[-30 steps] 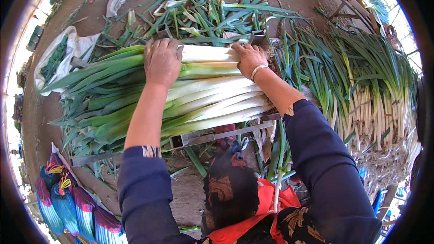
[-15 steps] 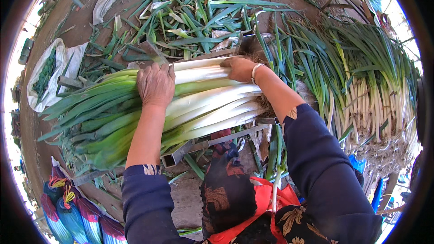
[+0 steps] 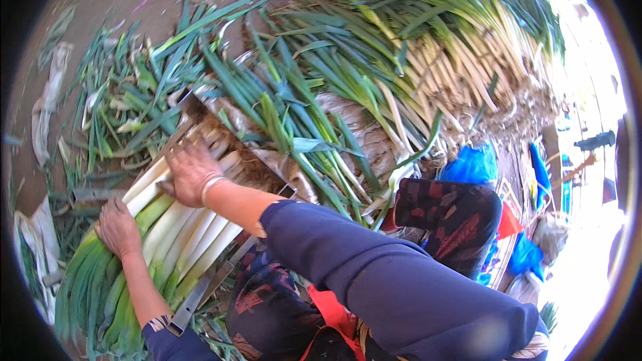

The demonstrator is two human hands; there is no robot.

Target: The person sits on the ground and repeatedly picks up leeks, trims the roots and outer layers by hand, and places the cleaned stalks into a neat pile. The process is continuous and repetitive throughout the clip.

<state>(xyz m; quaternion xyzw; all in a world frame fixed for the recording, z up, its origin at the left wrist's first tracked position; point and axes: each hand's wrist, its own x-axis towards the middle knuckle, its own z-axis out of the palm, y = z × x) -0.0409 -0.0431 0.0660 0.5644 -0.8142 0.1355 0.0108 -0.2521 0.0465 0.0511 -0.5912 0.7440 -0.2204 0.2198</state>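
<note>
A thick bundle of long green onions [image 3: 175, 230], white stalks toward the roots and green leaves at the lower left, lies across a metal frame [image 3: 195, 302]. My left hand [image 3: 120, 228] grips the bundle's far side, near where white turns to green. Farther toward the roots, my right hand [image 3: 192, 172] is over the white stalks, its thumb apart from the fingers and its fingertips bent down at the far edge. A pale bracelet circles that wrist. The undersides of both hands are hidden.
Loose green onions [image 3: 321, 140] lie right of the frame, and a large rooted heap [image 3: 461, 60] spreads at the far right. Cut leaves [image 3: 134, 90] litter the ground. A white sack [image 3: 41, 241] is at the left, and blue plastic [image 3: 471, 164] lies at the right.
The view has swung to the right, so the bundle now appears lower left and slanted. My right hand has moved closer to my left along the stalks.
</note>
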